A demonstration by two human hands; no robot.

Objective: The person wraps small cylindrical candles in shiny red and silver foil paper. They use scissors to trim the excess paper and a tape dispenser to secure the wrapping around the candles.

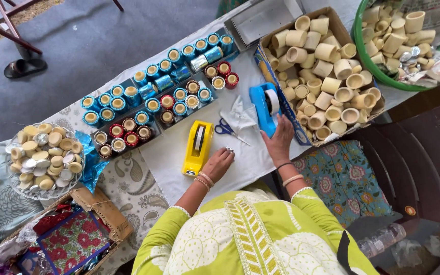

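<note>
Blue tape dispenser (265,108) under right hand (279,141); yellow dispenser (197,146) beside left hand (219,163)

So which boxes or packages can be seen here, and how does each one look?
Cardboard box: upper right, brown, open, full of plain cups.
Green tub: top right corner, round, holds more cups.
Torn carton: lower left, brown, holds red patterned wrapping.
No signs or screens.

The left hand (218,164) rests palm-down on the white cloth-covered table (171,153), just right of a yellow plastic tape dispenser (197,147). The right hand (279,140) touches the near end of a blue plastic tape dispenser (264,107). Blue-handled scissors (228,130) lie between them. Right of the blue dispenser sits a cardboard box of plain beige cylinders (322,66); foil-wrapped blue and red cylinders (159,97) stand farther left.
</note>
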